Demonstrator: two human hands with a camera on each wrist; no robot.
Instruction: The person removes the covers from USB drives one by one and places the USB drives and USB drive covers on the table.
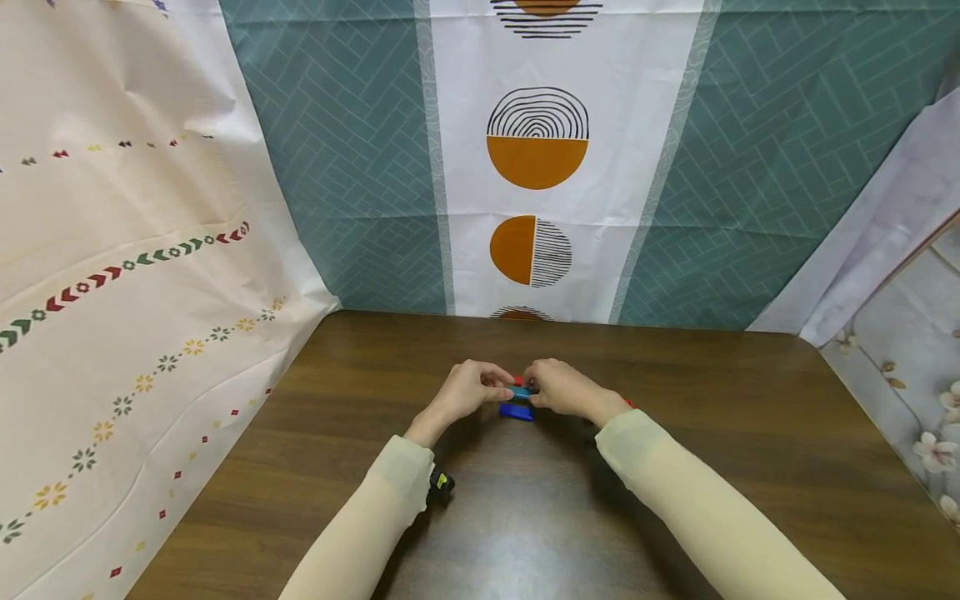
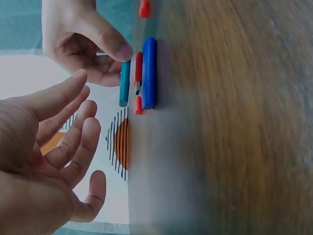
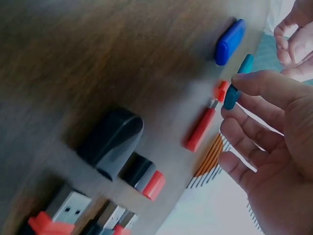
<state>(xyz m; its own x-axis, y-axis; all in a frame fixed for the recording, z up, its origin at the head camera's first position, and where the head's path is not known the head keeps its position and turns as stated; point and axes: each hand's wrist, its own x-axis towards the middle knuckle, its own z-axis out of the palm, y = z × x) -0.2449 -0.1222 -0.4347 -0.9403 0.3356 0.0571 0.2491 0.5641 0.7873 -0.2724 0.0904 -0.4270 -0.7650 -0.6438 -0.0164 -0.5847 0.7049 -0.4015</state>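
In the right wrist view a small teal stick (image 3: 247,63), probably a USB stick, is pinched between the thumb and fingers of my right hand (image 3: 279,127). My left hand (image 1: 468,387) is beside the stick's other end; in the left wrist view its fingers are loosely bent and apart from the stick. A blue USB stick (image 1: 517,412) lies on the table just in front of the hands. Behind the teal stick is a red USB stick (image 3: 201,129) with a metal connector, and a small red piece (image 3: 222,91) at its end.
To the right, partly under my right forearm in the head view, lie a black USB stick (image 3: 112,142), a black and red one (image 3: 144,174) and several bare metal connectors (image 3: 72,208). A patterned cloth (image 1: 536,250) hangs behind the wooden table (image 1: 517,533).
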